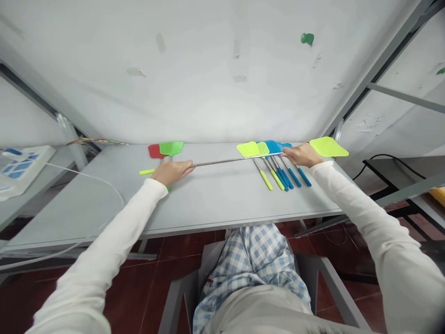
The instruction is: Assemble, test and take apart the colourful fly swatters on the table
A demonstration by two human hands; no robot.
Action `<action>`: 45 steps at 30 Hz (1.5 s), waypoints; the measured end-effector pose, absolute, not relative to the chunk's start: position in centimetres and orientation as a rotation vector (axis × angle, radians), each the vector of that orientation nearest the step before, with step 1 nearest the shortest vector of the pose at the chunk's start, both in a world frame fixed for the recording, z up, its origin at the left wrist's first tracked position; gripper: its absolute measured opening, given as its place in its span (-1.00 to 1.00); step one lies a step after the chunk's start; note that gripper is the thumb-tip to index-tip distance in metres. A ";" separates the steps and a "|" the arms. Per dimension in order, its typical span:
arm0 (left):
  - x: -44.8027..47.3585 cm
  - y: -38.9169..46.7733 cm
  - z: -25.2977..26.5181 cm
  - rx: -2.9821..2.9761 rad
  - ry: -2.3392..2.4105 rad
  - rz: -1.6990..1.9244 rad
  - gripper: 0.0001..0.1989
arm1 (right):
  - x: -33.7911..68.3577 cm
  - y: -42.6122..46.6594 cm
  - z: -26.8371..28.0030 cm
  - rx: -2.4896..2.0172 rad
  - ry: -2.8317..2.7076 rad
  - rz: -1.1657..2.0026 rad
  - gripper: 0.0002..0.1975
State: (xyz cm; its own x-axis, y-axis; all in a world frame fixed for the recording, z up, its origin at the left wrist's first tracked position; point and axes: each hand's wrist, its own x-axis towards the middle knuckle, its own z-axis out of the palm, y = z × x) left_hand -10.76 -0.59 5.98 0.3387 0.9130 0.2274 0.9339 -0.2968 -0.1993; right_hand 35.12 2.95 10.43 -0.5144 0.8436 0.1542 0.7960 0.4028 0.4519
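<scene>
Head feed, clock abt view ctr: I've lime mesh-headed swatter w/ thin metal rod (229, 160) held crosswise, 9 to 3 o'clock. L hand (173, 172) pinching rod by lime handle, at 9; R hand (301, 155) pinching rod nr head, at 3. Red plastic swatter (154, 151), green plastic swatter (173, 148) nr L; lime swatters (247, 149), blue swatters (272, 146) nr R, all on grey tabletop (208, 204).

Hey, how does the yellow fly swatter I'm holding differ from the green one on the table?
The yellow swatter is stretched sideways between your left hand and right hand; the green swatter lies on the table, partly hidden by your left hand. The yellow one looks much longer than the green one. Both have broad, flat heads and thin shafts.
</scene>
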 end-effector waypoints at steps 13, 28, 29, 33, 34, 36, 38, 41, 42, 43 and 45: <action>-4.2 -2.0 7.5 -2.397 -1.684 -0.359 -0.61 | 28.1 1.8 9.5 1.287 2.782 0.497 -0.59; -5.6 -1.2 6.0 -2.471 -1.646 -0.296 -0.46 | 32.7 2.5 9.0 1.361 2.633 0.466 -0.56; -5.3 -1.1 6.0 -2.486 -1.664 -0.302 -0.46 | 32.8 2.6 9.0 1.371 2.627 0.460 -0.56; -4.0 -0.4 5.2 -2.590 -1.774 -0.320 -0.43 | 33.8 2.6 8.6 1.404 2.581 0.454 -0.57; -3.6 -0.2 4.8 -2.631 -1.796 -0.321 -0.41 | 34.1 2.7 8.5 1.404 2.566 0.454 -0.57; -2.6 0.4 4.0 -2.712 -1.844 -0.334 -0.37 | 34.7 2.8 8.4 1.397 2.535 0.446 -0.58; -1.4 0.9 3.3 -2.784 -1.896 -0.389 -0.34 | 35.0 3.0 8.2 1.383 2.512 0.437 -0.58; 0.3 1.5 2.9 -2.871 -1.974 -0.573 -0.31 | 35.1 3.3 7.9 1.369 2.504 0.436 -0.57; 0.7 1.6 2.9 -2.898 -1.977 -0.644 -0.30 | 35.1 3.4 7.8 1.368 2.504 0.445 -0.57; 0.8 1.7 3.0 -2.919 -1.950 -0.715 -0.32 | 35.1 3.5 7.7 1.365 2.505 0.455 -0.57; 0.2 1.6 3.2 -2.904 -1.807 -0.819 -0.39 | 35.4 3.6 7.6 1.347 2.507 0.463 -0.57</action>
